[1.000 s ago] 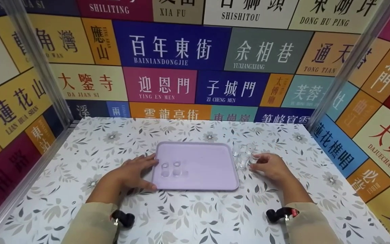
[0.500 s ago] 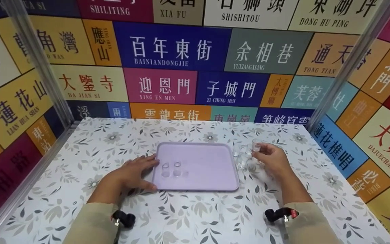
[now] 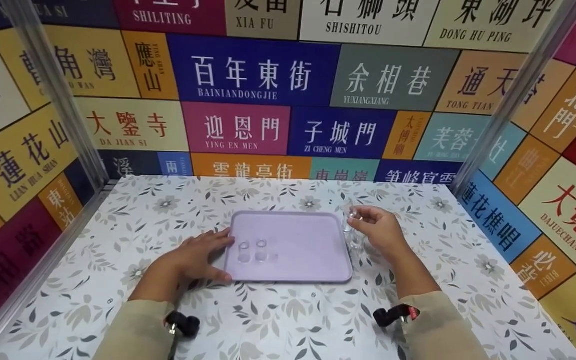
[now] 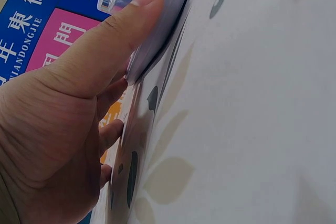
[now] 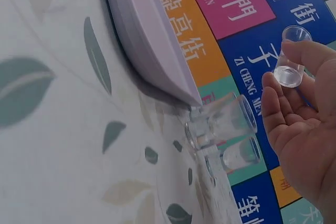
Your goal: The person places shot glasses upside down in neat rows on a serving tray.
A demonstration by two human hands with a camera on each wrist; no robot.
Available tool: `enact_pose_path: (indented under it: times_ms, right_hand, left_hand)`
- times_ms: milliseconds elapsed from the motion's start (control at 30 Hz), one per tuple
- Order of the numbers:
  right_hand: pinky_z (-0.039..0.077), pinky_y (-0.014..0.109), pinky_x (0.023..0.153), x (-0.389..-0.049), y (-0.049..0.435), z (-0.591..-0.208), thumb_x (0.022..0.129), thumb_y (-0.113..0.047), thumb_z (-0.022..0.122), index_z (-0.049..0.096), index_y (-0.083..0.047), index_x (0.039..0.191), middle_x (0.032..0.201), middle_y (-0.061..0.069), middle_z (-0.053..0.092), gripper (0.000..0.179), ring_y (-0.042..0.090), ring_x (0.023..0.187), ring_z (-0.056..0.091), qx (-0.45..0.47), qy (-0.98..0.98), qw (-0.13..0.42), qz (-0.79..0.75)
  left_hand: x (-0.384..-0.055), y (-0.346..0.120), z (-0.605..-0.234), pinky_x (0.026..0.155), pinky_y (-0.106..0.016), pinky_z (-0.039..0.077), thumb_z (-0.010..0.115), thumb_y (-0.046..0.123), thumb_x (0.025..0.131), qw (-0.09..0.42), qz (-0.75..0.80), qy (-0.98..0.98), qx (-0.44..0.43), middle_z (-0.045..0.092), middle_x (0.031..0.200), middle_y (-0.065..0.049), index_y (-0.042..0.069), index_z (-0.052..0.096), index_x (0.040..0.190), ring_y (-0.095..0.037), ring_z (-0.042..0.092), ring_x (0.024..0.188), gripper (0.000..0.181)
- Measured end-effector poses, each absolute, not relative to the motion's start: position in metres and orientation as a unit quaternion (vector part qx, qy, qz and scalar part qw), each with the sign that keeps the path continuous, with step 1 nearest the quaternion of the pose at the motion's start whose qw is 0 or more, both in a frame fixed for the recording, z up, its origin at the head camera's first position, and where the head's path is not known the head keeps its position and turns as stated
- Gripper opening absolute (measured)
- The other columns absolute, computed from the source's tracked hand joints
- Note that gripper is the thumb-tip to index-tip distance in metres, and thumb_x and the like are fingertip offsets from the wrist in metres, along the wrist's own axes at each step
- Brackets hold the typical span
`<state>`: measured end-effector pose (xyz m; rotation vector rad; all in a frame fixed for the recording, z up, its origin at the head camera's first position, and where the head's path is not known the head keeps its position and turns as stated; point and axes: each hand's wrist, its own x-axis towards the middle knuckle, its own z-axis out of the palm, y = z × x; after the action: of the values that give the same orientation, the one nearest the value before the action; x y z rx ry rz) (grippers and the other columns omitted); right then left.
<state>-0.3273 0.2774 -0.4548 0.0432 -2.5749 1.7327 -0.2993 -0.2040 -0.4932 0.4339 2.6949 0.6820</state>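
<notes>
A lilac tray point(image 3: 298, 245) lies on the table with two small clear shot glasses point(image 3: 253, 251) upright near its left end. My left hand point(image 3: 195, 255) rests against the tray's left edge, fingers spread; the left wrist view shows its thumb point(image 4: 113, 38) at the rim. Beside the tray's right edge, my right hand point(image 3: 383, 232) pinches another clear shot glass point(image 5: 291, 59) between thumb and fingers. In the right wrist view this glass is raised above several shot glasses point(image 5: 233, 121) standing on the table. The head view shows those glasses point(image 3: 355, 243) partly behind the right hand.
A white floral cloth point(image 3: 278, 320) covers the table. Panels with printed street names point(image 3: 263, 70) enclose the back and both sides, with clear corner posts point(image 3: 508, 100) at the back left and right.
My right hand has lifted a shot glass from the group on the right and carried it left, toward the tray's right edge. The left hand and the tray have stayed put.
</notes>
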Motion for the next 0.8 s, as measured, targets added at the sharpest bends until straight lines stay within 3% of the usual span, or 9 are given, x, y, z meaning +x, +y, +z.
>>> enact_pose_path:
  times_ms: [133, 267, 300, 433, 800]
  right_hand:
    - [0.060, 0.016, 0.080, -0.330, 0.255, -0.456, 0.092, -0.033, 0.087, 0.074, -0.013, 0.135, 0.114, -0.001, 0.072, 0.049, 0.011, 0.103, 0.067, 0.031, -0.815, 0.028, 0.579]
    - [0.060, 0.017, 0.080, -0.330, 0.228, -0.455, 0.090, -0.033, 0.088, 0.076, -0.012, 0.132, 0.111, -0.002, 0.072, 0.048, 0.013, 0.101, 0.066, 0.051, -0.801, 0.033, 0.596]
    - [0.060, 0.017, 0.084, -0.330, 0.222, -0.455, 0.090, -0.034, 0.089, 0.076, -0.011, 0.132, 0.111, -0.002, 0.072, 0.049, 0.013, 0.103, 0.066, 0.055, -0.800, 0.035, 0.596]
    - [0.056, 0.017, 0.078, -0.331, 0.198, -0.454, 0.090, -0.035, 0.088, 0.078, -0.014, 0.130, 0.109, -0.002, 0.073, 0.047, 0.013, 0.100, 0.063, 0.058, -0.805, 0.040, 0.590]
    - [0.061, 0.017, 0.079, -0.333, 0.152, -0.463, 0.085, -0.009, 0.090, 0.078, -0.007, 0.121, 0.105, 0.006, 0.077, 0.038, 0.014, 0.095, 0.070, 0.052, -0.772, 0.042, 0.632]
  left_hand:
    - [-0.299, -0.204, -0.492, 0.133, -0.073, 0.002, 0.087, 0.075, 0.069, 0.164, 0.243, 0.941, 0.168, 0.014, 0.181, 0.018, 0.046, 0.037, 0.165, -0.039, 0.007, 0.170, 0.112]
    - [-0.299, -0.204, -0.490, 0.135, -0.070, 0.001, 0.088, 0.071, 0.072, 0.164, 0.245, 0.938, 0.182, 0.015, 0.181, 0.014, 0.040, 0.038, 0.166, -0.040, 0.008, 0.170, 0.112]
    - [-0.299, -0.204, -0.490, 0.135, -0.070, 0.001, 0.088, 0.071, 0.072, 0.166, 0.245, 0.938, 0.179, 0.015, 0.181, 0.015, 0.040, 0.038, 0.166, -0.040, 0.007, 0.170, 0.112]
    - [-0.299, -0.204, -0.490, 0.134, -0.071, 0.000, 0.088, 0.072, 0.070, 0.169, 0.248, 0.938, 0.174, 0.013, 0.181, 0.017, 0.043, 0.037, 0.166, -0.039, 0.006, 0.170, 0.112]
    - [-0.299, -0.204, -0.492, 0.133, -0.074, -0.001, 0.088, 0.074, 0.068, 0.170, 0.251, 0.937, 0.172, 0.013, 0.181, 0.017, 0.045, 0.036, 0.165, -0.038, 0.006, 0.170, 0.114]
